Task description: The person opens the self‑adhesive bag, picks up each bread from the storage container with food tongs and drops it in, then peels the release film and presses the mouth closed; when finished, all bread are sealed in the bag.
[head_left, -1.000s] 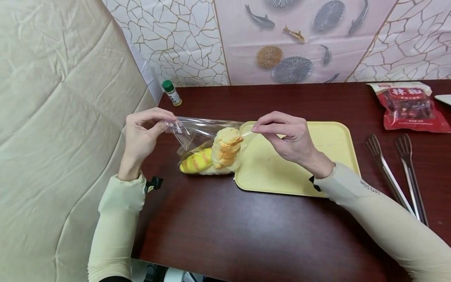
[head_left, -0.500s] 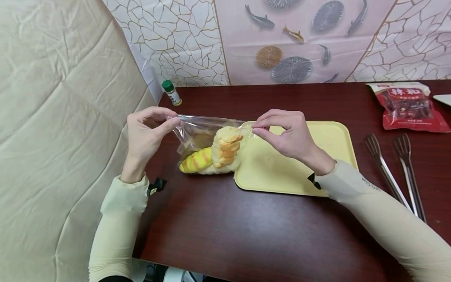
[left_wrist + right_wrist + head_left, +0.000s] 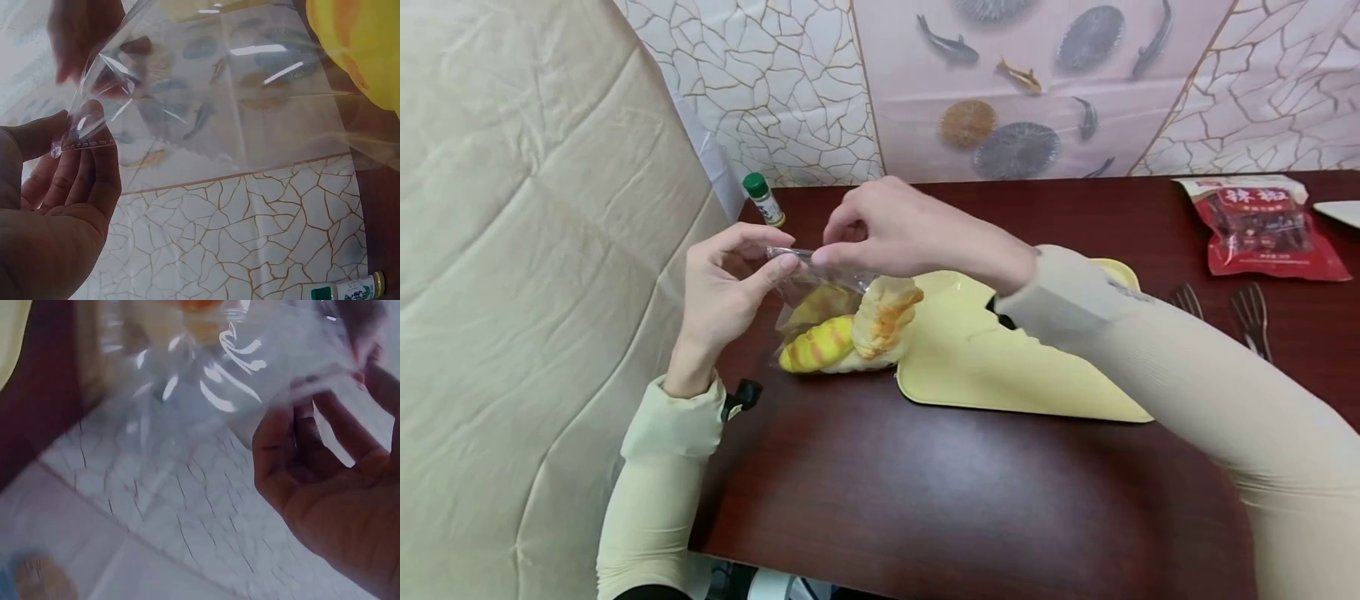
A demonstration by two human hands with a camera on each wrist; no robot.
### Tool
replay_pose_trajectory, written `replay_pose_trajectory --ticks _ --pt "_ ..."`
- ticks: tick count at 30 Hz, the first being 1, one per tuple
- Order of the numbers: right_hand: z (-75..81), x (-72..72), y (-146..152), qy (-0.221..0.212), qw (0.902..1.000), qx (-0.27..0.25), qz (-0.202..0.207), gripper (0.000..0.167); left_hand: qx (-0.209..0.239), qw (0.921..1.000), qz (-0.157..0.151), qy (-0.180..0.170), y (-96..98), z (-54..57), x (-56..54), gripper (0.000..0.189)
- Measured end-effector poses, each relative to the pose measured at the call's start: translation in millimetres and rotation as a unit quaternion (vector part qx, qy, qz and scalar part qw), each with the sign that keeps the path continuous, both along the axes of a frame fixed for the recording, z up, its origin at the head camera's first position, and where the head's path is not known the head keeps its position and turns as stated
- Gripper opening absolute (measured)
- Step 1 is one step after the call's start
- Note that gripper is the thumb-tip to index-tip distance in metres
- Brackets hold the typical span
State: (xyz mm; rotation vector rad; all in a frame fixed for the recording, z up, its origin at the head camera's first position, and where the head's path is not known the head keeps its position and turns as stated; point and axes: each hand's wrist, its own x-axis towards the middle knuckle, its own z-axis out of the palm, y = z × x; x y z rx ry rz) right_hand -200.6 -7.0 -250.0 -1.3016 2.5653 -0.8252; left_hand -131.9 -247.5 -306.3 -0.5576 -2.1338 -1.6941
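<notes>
A clear plastic bag [image 3: 795, 293] rests on the table with its top edge lifted. Inside lie a yellow striped bread roll [image 3: 817, 345], a ridged golden-brown bread roll [image 3: 883, 318] and something pale under them. At the bag's upper left corner, my left hand [image 3: 727, 279] pinches the film between thumb and fingers; the left wrist view shows a seam of the bag [image 3: 90, 145] in that grip. Close beside it, my right hand [image 3: 906, 229] pinches the bag's top edge with thumb and forefinger. The right forearm crosses over the yellow tray [image 3: 1000, 375].
A small green-capped bottle [image 3: 763, 200] stands behind the left hand. At the right lie a red food packet [image 3: 1262, 229] and metal tongs [image 3: 1251, 317], partly hidden by the right sleeve. A padded cream panel [image 3: 535, 292] borders the left side, a patterned cloth [image 3: 1015, 92] the back.
My right hand has moved left along the bag's top edge, from its right end to beside the left hand. The left hand has shifted slightly right. The rolls stay nearly in place.
</notes>
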Motion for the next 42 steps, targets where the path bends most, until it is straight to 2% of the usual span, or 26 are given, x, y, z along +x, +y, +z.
replay_pose_trajectory --ticks 4,7,10,12,17,23,31,42 --pt "-4.0 -7.0 -19.2 -0.033 0.999 0.012 0.026 0.02 -0.013 0.9999 0.006 0.003 3.3 -0.7 0.1 0.02" --pt "-6.6 -7.4 -24.4 -0.032 0.999 -0.005 0.031 0.02 -0.03 0.9991 0.028 -0.008 3.9 -1.8 -1.2 0.021" --pt "-7.4 -6.0 -25.3 -0.024 0.9992 -0.015 0.029 0.019 -0.058 0.997 0.049 -0.017 3.3 -2.9 -3.3 0.014" --pt "-8.8 -5.5 -23.1 -0.019 0.9994 -0.011 0.026 0.017 -0.064 0.9967 0.045 -0.024 2.9 -3.2 -3.8 0.008" --pt "-16.6 -7.7 -7.5 -0.017 0.9998 0.014 0.004 0.014 -0.053 0.9976 0.038 -0.023 1.7 -3.6 -3.8 0.006" --pt "-24.6 -8.2 17.0 -0.014 0.9993 0.028 -0.02 0.011 -0.06 0.9959 0.065 -0.014 -3.4 -5.6 -3.7 0.007" --pt "-40.2 -8.4 51.2 -0.047 0.9967 0.009 -0.066 0.008 -0.045 0.9968 0.061 -0.025 -8.6 -6.0 -2.8 0.007" --pt "-59.8 -8.1 74.5 -0.053 0.996 -0.031 -0.065 0.007 -0.025 0.9981 0.05 -0.026 -17.3 -8.7 -1.5 0.007"
